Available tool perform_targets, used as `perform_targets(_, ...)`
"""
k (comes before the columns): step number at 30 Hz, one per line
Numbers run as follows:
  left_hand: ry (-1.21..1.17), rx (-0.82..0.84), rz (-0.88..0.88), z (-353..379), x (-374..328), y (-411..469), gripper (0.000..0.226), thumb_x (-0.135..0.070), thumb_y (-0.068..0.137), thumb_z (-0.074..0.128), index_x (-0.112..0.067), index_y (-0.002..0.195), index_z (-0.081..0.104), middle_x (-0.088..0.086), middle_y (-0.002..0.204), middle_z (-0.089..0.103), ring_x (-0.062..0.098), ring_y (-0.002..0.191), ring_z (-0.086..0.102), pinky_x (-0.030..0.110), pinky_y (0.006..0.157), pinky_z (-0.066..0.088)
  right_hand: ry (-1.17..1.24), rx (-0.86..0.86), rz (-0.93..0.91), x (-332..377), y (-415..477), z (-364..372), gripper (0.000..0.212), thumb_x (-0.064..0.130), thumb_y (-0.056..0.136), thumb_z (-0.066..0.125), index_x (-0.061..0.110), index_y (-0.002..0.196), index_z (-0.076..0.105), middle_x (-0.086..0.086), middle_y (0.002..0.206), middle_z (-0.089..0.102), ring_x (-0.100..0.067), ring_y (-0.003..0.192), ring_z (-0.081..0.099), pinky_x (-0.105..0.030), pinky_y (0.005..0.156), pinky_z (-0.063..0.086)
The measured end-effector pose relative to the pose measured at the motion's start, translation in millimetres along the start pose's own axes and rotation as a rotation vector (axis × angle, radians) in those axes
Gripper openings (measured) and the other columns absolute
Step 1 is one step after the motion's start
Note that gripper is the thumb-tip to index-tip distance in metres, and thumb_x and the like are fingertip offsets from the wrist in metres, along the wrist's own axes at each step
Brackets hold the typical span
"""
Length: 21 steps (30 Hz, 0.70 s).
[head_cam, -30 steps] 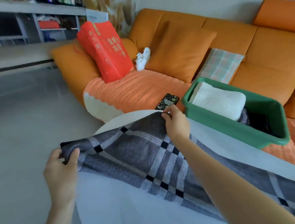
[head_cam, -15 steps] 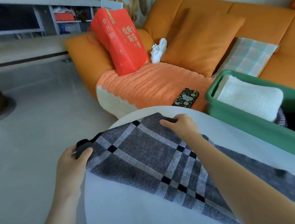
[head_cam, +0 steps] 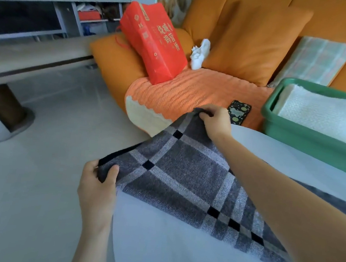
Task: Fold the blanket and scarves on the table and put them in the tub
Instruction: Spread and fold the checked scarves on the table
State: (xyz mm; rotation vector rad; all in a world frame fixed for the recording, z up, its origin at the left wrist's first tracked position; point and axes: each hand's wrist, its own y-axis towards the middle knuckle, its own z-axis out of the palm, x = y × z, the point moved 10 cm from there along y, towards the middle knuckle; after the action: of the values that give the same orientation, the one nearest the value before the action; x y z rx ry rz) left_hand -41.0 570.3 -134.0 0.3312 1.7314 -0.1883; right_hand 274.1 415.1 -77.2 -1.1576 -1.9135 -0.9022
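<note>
Folded white knitted blanket (head_cam: 320, 114) sits in the green plastic tub (head_cam: 305, 138). Grey plaid woven scarf (head_cam: 184, 180) lies flat on the white table (head_cam: 168, 245). Left hand (head_cam: 98, 185) and right hand (head_cam: 216, 122) each pinch a corner. Folding appears barely begun.

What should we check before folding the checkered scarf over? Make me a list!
1. Left hand pinches the near corner of the scarf: ok.
2. Right hand pinches the far corner: ok.
3. Edge between the two hands is pulled straight: ok.
4. Rest of the scarf lies flat on the table: cannot tell, it runs behind the right arm and out of view.
5. Tub has room beside the white blanket: cannot tell, the tub is cut off.
</note>
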Motion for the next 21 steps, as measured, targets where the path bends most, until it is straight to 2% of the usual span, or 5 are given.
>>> perform_targets(6,0.066,0.029,-0.066,2.5,18.3,5.7,0.02,-0.017,0.086,0.062,-0.015,0.105,0.057,0.003,0.095,0.064,0.025,0.093,0.06,0.037,0.083,0.047,-0.247,0.079,0.116,-37.8,-9.3,16.3,0.044,-0.007,0.084,0.04,0.017,0.11,0.066,-0.007,0.113,0.065,-0.028,0.102,0.059,-0.034,0.08,0.051)
perform_targets(12,0.122,0.062,-0.093,2.6,21.6,6.4,0.042,-0.017,0.083,0.066,-0.017,0.122,0.051,0.007,0.119,0.058,0.025,0.113,0.053,0.036,0.097,0.039,-0.393,0.063,-0.075,-20.0,-18.8,15.8,0.035,0.007,0.087,0.055,0.012,0.121,0.059,-0.01,0.128,0.054,-0.029,0.124,0.04,-0.041,0.102,0.037)
perform_targets(17,0.49,-0.029,0.306,16.2,-40.4,-16.6,0.037,-0.012,0.079,0.07,-0.018,0.115,0.062,0.004,0.124,0.052,0.028,0.124,0.034,0.032,0.098,0.022,-0.321,0.129,-0.246,-1.0,-77.1,-14.8,0.027,0.015,0.091,0.057,0.015,0.117,0.061,-0.004,0.113,0.056,-0.022,0.11,0.044,-0.025,0.091,0.035)
perform_targets(19,0.374,0.219,0.448,50.4,-62.7,-40.3,0.028,-0.014,0.079,0.069,-0.026,0.104,0.065,-0.013,0.11,0.057,0.016,0.115,0.044,0.027,0.095,0.029,-0.293,0.23,-0.285,-0.7,-114.2,-30.7,0.019,0.023,0.091,0.058,0.022,0.11,0.063,0.005,0.106,0.056,-0.012,0.102,0.049,-0.024,0.088,0.04)
perform_targets(21,0.26,0.67,0.463,95.4,-66.0,-80.4,0.024,-0.02,0.08,0.069,-0.033,0.099,0.064,-0.022,0.103,0.061,-0.001,0.107,0.051,0.024,0.096,0.037,-0.306,0.297,-0.293,-4.4,-153.6,-55.5,0.02,0.041,0.087,0.057,0.03,0.103,0.063,0.015,0.103,0.054,-0.003,0.093,0.052,-0.021,0.084,0.044)
